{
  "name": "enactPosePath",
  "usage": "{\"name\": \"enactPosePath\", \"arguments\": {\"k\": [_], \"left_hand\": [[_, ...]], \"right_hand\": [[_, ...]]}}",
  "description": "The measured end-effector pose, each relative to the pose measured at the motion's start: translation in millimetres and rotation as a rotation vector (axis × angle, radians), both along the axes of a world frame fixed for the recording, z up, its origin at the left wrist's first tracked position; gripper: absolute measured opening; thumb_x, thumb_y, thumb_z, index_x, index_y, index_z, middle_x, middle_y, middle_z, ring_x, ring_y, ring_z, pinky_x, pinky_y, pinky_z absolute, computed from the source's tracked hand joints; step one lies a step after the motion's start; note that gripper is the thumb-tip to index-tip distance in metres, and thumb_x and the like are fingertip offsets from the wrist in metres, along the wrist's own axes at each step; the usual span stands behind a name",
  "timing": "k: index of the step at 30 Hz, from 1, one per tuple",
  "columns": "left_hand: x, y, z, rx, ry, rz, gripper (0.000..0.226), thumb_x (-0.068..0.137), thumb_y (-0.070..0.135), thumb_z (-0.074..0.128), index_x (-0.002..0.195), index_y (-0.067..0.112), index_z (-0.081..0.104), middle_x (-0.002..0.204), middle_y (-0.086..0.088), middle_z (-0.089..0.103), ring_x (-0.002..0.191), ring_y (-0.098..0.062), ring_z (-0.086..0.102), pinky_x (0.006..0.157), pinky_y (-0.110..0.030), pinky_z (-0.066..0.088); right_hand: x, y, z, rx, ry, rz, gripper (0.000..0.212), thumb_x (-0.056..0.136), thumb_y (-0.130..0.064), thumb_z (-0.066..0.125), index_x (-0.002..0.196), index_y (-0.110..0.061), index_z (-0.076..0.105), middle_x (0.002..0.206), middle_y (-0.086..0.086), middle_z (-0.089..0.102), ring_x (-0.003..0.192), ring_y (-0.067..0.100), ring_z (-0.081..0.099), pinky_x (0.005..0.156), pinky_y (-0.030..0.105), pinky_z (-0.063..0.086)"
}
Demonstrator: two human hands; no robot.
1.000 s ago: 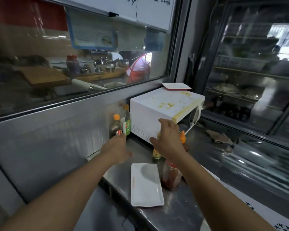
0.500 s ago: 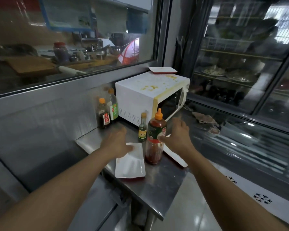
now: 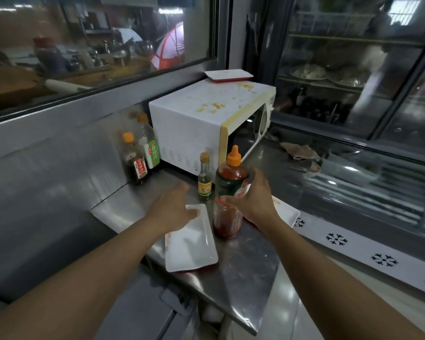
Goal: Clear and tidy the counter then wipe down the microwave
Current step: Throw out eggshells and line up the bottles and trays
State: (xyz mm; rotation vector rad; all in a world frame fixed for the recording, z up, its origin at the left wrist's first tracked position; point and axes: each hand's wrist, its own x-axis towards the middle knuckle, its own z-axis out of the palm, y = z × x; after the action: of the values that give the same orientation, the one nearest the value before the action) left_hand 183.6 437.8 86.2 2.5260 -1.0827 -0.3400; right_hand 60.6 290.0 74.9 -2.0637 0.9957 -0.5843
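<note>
1. Head view: a steel counter [image 3: 243,273] runs along a metal wall under a window [image 3: 96,42]; a glass-door fridge [image 3: 353,65] stands on the right.
2. The stained white microwave [image 3: 201,123] sits at the counter's back, a tray [image 3: 228,75] on top.
3. The left hand [image 3: 174,209] hovers with relaxed fingers above a white plate [image 3: 190,244].
4. The right hand [image 3: 254,200] cups the red sauce bottle [image 3: 228,197]; whether it grips, I cannot tell.

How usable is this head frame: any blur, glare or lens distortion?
Head view: wide-angle bending curves the window frame; glare streaks the glass case and counter; the back bottles look smeared; microwave and both hands are fairly sharp.
</note>
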Motion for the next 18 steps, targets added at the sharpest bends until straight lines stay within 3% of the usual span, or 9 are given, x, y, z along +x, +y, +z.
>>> {"name": "enactPosePath", "arguments": {"k": [4,9,14,18], "left_hand": [[22.5,-15.0,-14.9,-0.016,0.075,-0.015,0.071,0.083,0.035,0.068,0.141,0.016,0.033,0.141,-0.004,0.044,0.127,-0.023,0.044,0.099,-0.032,0.037],[44.0,-31.6,-26.3,-0.019,0.086,-0.036,0.069,0.083,0.031,0.069,0.14,0.013,0.034,0.139,-0.006,0.045,0.127,-0.023,0.044,0.094,-0.027,0.035],[64.5,-48.1,-32.0,-0.049,0.07,-0.076,0.061,0.081,0.028,0.071,0.131,0.009,0.042,0.129,-0.008,0.053,0.118,-0.023,0.049,0.081,-0.021,0.033],[81.8,-66.1,-35.1,-0.116,0.111,-0.084,0.064,0.079,0.03,0.072,0.131,0.008,0.042,0.127,-0.01,0.054,0.117,-0.023,0.051,0.081,-0.023,0.036]], "right_hand": [[11.3,-7.4,-12.2,0.142,-0.102,-0.003,0.104,0.058,-0.021,0.089,0.141,-0.019,0.027,0.14,0.001,0.043,0.127,0.019,0.043,0.092,0.026,0.035],[21.4,-14.7,-28.2,0.216,-0.124,-0.015,0.102,0.054,-0.022,0.09,0.137,-0.024,0.031,0.129,-0.003,0.053,0.115,0.014,0.051,0.09,0.028,0.043],[33.6,-17.8,-28.5,0.171,-0.107,-0.046,0.092,0.051,-0.025,0.091,0.127,-0.023,0.039,0.118,-0.004,0.059,0.105,0.015,0.058,0.086,0.028,0.048],[38.9,-21.5,-15.6,0.165,-0.166,-0.089,0.085,0.056,-0.02,0.089,0.124,-0.022,0.04,0.111,-0.008,0.054,0.102,0.012,0.054,0.08,0.023,0.044]]}}
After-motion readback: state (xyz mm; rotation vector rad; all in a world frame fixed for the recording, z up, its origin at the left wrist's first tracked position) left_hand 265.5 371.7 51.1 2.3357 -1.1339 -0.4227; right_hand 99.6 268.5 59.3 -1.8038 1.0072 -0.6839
